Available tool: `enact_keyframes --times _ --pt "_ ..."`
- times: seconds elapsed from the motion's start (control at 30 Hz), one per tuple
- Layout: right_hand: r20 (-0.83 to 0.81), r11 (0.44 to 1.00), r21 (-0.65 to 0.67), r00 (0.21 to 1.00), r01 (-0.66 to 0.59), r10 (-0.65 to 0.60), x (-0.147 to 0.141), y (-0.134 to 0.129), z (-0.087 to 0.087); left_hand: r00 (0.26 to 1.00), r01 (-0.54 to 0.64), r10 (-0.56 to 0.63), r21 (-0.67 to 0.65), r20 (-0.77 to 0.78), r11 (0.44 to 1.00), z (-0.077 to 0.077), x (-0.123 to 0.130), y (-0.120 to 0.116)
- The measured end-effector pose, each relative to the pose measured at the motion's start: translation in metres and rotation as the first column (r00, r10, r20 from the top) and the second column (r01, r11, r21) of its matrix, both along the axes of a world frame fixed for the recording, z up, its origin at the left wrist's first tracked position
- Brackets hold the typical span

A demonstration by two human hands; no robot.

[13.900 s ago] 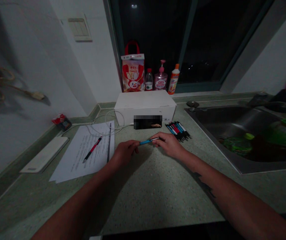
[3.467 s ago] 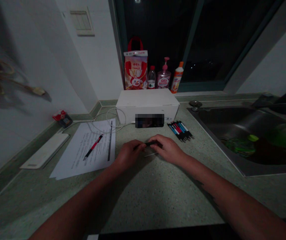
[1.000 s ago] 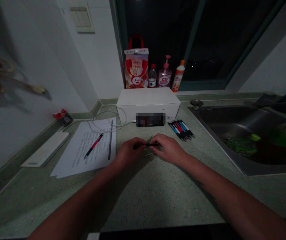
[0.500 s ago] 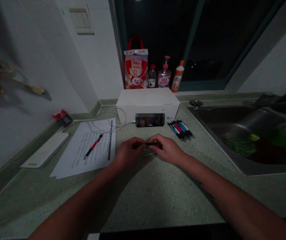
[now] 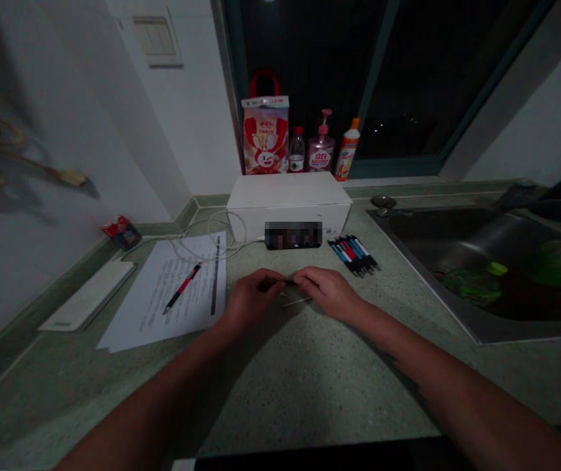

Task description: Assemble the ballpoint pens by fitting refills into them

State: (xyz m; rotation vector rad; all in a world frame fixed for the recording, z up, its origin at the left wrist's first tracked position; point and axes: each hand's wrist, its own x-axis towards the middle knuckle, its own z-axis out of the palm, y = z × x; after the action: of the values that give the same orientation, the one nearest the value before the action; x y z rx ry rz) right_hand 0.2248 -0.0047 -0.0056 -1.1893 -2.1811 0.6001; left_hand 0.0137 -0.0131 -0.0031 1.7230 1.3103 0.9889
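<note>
Both of my hands meet above the counter, fingertips pinched. Between the thumb and fingers of my left hand [image 5: 255, 294] is one end of a small black pen part [image 5: 289, 282]. My right hand [image 5: 329, 292] closes on the other end of it, so only a short dark piece shows in the gap. Beneath the fingers a thin pale stick like a pen refill [image 5: 296, 302] lies on the counter, with a tiny light piece [image 5: 283, 294] beside it. To the right of my hands, several pens [image 5: 354, 255] with black, blue, red and white parts lie side by side.
A red and black pen [image 5: 182, 288] rests on printed sheets [image 5: 133, 320] at the left, near a white flat case [image 5: 89, 294]. A phone [image 5: 293, 237] on a cable leans against a white box [image 5: 288, 193]. The sink [image 5: 457, 327] is at right.
My right hand has turned and its fingers have closed further over the black part, so less of it shows. The left hand stays nearly in place.
</note>
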Motion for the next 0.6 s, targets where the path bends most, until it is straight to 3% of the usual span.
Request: enact_keyframes --times 0.6 --pt "0.018 0.999 0.022 0.999 0.034 -0.034 0.0005 -0.0009 0.0013 0.999 -0.014 0.016 -0.043 0.044 0.999 0.0031 -0.0005 -0.0009"
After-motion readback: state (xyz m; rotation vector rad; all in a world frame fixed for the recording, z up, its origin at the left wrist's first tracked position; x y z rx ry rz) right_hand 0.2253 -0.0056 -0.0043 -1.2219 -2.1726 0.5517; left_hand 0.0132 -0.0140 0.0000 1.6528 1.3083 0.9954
